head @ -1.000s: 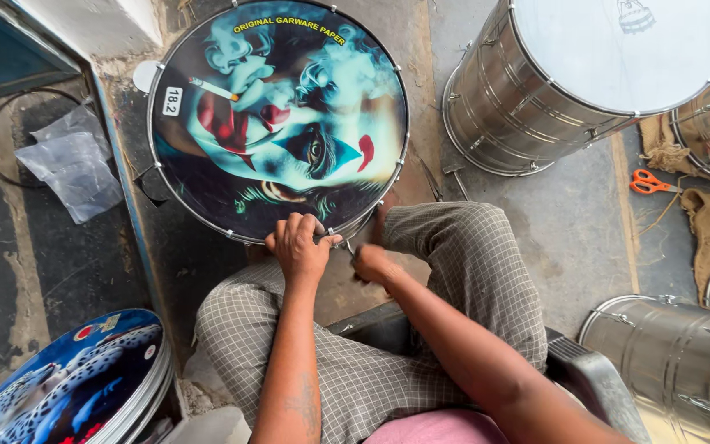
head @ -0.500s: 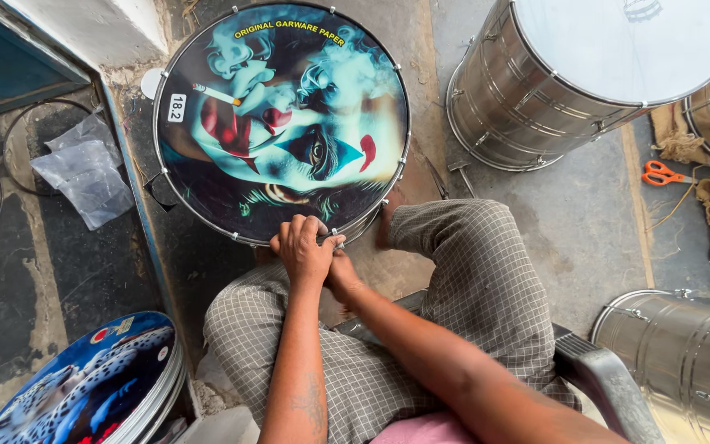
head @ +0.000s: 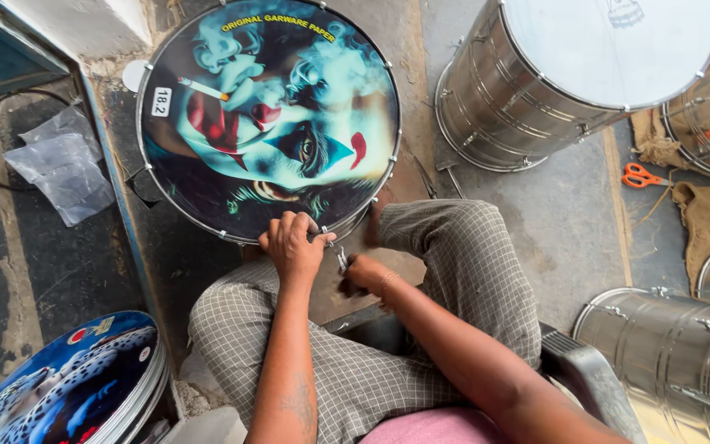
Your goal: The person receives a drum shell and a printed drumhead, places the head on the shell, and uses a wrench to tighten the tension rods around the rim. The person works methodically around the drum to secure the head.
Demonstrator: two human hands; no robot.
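A drum with a printed face picture on its head stands on the floor in front of my knees. My left hand rests on its near metal rim, fingers curled over the edge. Just right of it and below the rim, my right hand is closed around a small metal tool at a tension rod on the drum's side. Both forearms reach forward over my checked trousers.
A large steel drum with a white head stands at the upper right, more steel drums at the right. Orange scissors lie on the floor. A stack of printed drum heads sits lower left, a plastic bag at the left.
My right hand has dropped from beside the left hand down below the rim. The left hand stays on the rim; the view shifted slightly.
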